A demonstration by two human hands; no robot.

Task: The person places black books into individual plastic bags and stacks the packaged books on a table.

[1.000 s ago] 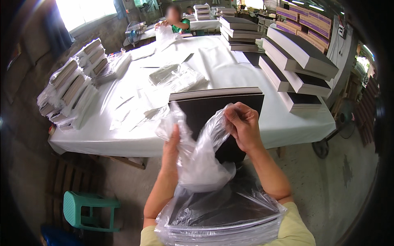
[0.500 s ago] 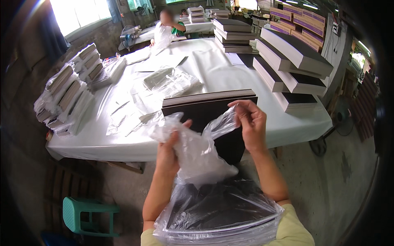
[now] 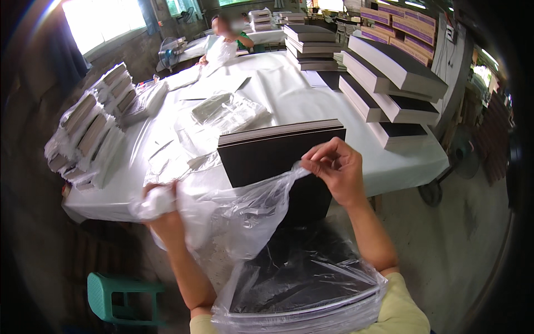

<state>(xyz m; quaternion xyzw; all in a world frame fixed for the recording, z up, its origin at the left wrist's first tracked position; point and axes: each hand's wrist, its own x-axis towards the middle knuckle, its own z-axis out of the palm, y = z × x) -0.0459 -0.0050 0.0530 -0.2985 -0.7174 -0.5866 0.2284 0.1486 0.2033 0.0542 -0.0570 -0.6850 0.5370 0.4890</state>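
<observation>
A clear plastic bag (image 3: 250, 207) is stretched between my two hands. My left hand (image 3: 167, 218), slightly blurred, is closed on its bunched whitish end at the table's front edge. My right hand (image 3: 340, 173) pinches the other end between thumb and fingers, in front of a stack of black boards (image 3: 261, 158) standing on edge. Below the bag, close to my body, lies a bundle of black boards in clear plastic wrap (image 3: 300, 278). Whether the stretched bag joins that wrap I cannot tell.
Plastic-wrapped bundles (image 3: 89, 131) are piled on the table's left. Thick black-topped stacks (image 3: 389, 83) stand at the right. Folded plastic bags (image 3: 228, 111) lie mid-table. A person (image 3: 222, 47) is at the far side. A green stool (image 3: 125, 284) stands at lower left.
My left hand has moved left and slightly down, drawing the bunched plastic out into a stretched sheet. My right hand keeps its pinch, slightly further left.
</observation>
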